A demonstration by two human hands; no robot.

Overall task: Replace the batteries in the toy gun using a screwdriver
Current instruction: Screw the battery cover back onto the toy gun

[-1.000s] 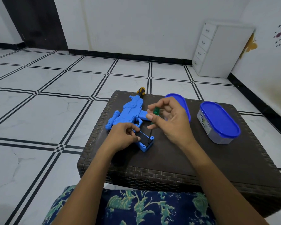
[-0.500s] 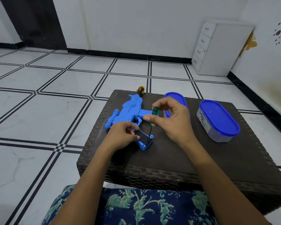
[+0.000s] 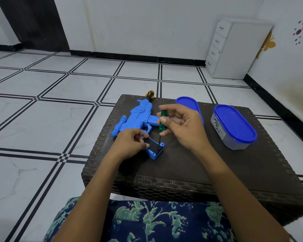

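Note:
A blue toy gun (image 3: pixel 138 117) lies flat on the dark woven table (image 3: pixel 217 172), its yellow-and-black muzzle at the far edge and its grip toward me. My left hand (image 3: pixel 129 144) pins the grip, fingers resting on the black battery cover (image 3: pixel 151 145). My right hand (image 3: pixel 180 126) holds a green-handled screwdriver (image 3: pixel 162 121) upright by the fingertips. Its thin shaft runs down to the near end of the black cover.
A clear oval box with a blue lid (image 3: pixel 233 126) stands at the table's right. A second blue lid (image 3: pixel 189 103) lies behind my right hand. A white drawer unit (image 3: pixel 234 49) stands against the far wall. Patterned cloth (image 3: pixel 156 222) covers my lap below the table's front edge.
My right hand's fingers have shifted on the green handle while the tip stays on the cover. The left hand and the gun stay in place.

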